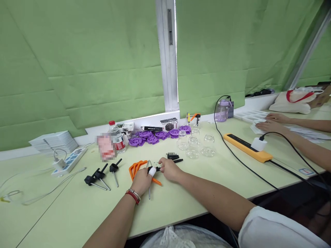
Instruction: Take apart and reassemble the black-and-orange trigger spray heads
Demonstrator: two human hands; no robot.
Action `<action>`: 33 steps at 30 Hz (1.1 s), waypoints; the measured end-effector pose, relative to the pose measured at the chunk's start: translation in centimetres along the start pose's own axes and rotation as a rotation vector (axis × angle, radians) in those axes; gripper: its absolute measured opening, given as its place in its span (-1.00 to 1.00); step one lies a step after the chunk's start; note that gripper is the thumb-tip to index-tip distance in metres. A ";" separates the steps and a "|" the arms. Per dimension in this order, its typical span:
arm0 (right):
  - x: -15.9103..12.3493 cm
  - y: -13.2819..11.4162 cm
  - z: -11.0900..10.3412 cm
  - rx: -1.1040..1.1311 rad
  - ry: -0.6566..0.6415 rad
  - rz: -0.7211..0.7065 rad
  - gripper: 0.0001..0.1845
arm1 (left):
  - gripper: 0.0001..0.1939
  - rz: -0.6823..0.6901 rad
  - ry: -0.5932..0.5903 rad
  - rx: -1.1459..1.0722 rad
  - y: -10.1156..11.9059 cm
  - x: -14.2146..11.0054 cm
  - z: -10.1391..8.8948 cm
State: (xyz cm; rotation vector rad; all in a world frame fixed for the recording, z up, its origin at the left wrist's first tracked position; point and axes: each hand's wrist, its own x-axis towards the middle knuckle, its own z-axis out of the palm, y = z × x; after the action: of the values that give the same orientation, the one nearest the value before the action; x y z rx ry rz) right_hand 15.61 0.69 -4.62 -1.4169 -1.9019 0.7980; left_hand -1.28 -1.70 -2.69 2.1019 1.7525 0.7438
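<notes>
My left hand [142, 181] is closed around a black part [156, 169], its thumb wrapped in something white. A thin metal rod [149, 193] stands out below the fingers and seems to belong to that part. My right hand [170, 169] pinches at the right end of the same part; whether it also holds something small is hidden. Several orange handle pieces [134, 168] lie beside and under my left hand. Further left rest three black parts with metal rods [113, 168]. Just beyond my right hand are a row of small black pieces [171, 155] and a black stick-like piece [178, 160].
Clear glass jars [192, 151] and purple plastic parts [152, 139] stand behind my hands. A bottle [120, 143] is at the back left, near a white power strip [69, 162]. An orange power strip [247, 148] with cables lies right. Another person's hands [274, 124] work at far right.
</notes>
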 end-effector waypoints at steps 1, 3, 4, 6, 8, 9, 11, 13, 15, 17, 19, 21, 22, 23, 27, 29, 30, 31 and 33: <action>0.0 -0.1 0.0 -0.007 -0.003 -0.002 -0.77 | -0.80 -0.001 -0.001 -0.002 0.0 0.0 0.0; -0.1 -0.1 -0.1 -0.018 0.001 -0.005 -0.78 | -0.81 -0.012 -0.007 -0.006 0.0 0.0 0.0; -0.2 -0.1 -0.1 -0.020 0.006 -0.005 -0.77 | -0.82 -0.018 -0.012 -0.005 0.0 0.0 0.1; -0.3 -0.1 -0.1 -0.027 0.012 -0.007 -0.73 | -0.81 -0.027 -0.018 -0.001 0.0 0.0 0.1; -0.4 -0.1 -0.1 -0.030 0.006 -0.017 -0.73 | -0.81 -0.017 -0.011 0.002 0.0 0.0 0.1; -0.5 -0.1 -0.1 -0.032 0.004 -0.024 -0.73 | -0.81 -0.008 -0.005 0.003 0.0 0.0 0.1; -0.6 -0.2 -0.2 -0.043 0.020 -0.032 -0.69 | -0.82 0.000 0.008 0.000 -0.1 0.0 0.0; -0.7 -0.4 -0.3 -0.073 0.025 -0.038 -0.63 | -0.82 -0.009 0.007 -0.005 -0.1 0.1 0.1; -0.7 -0.7 -0.4 -0.104 0.006 -0.042 -0.66 | -0.81 -0.020 0.004 -0.008 -0.2 0.1 0.1; -0.8 -0.8 -0.4 -0.122 -0.006 -0.040 -0.70 | -0.82 -0.018 0.008 -0.008 -0.3 0.1 0.2; -0.9 -0.9 -0.5 -0.132 0.010 -0.037 -0.67 | -0.83 -0.009 0.017 -0.010 -0.4 0.2 0.2; -1.0 -0.9 -0.5 -0.145 0.026 -0.042 -0.60 | -0.83 -0.011 0.012 -0.006 -0.4 0.2 0.2; -1.0 -0.9 -0.4 -0.154 0.027 -0.050 -0.60 | -0.82 -0.017 0.003 0.001 -0.3 0.1 0.1; -1.1 -0.9 -0.4 -0.164 0.023 -0.061 -0.63 | -0.82 -0.026 -0.007 0.008 -0.2 0.1 0.1; -1.3 -1.0 -0.3 -0.191 0.026 -0.066 -0.73 | -0.82 -0.045 -0.038 0.023 0.1 0.0 -0.1; -1.3 -1.0 -0.3 -0.191 0.046 -0.048 -0.67 | -0.82 -0.039 -0.046 0.025 0.3 0.0 -0.2; -1.3 -1.0 -0.3 -0.194 0.053 -0.047 -0.64 | -0.82 -0.040 -0.049 0.031 0.3 0.0 -0.2; -1.3 -1.0 -0.3 -0.202 0.054 -0.052 -0.63 | -0.81 -0.042 -0.050 0.037 0.4 0.0 -0.2; -1.3 -1.0 -0.3 -0.223 0.043 -0.072 -0.68 | -0.81 -0.049 -0.050 0.046 0.3 0.0 -0.2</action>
State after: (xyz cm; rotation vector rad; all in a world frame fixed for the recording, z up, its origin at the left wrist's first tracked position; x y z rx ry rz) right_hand 15.54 -0.80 -3.80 -1.4736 -2.0469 0.5297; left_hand -1.10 -1.75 -2.36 2.0804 1.8044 0.6383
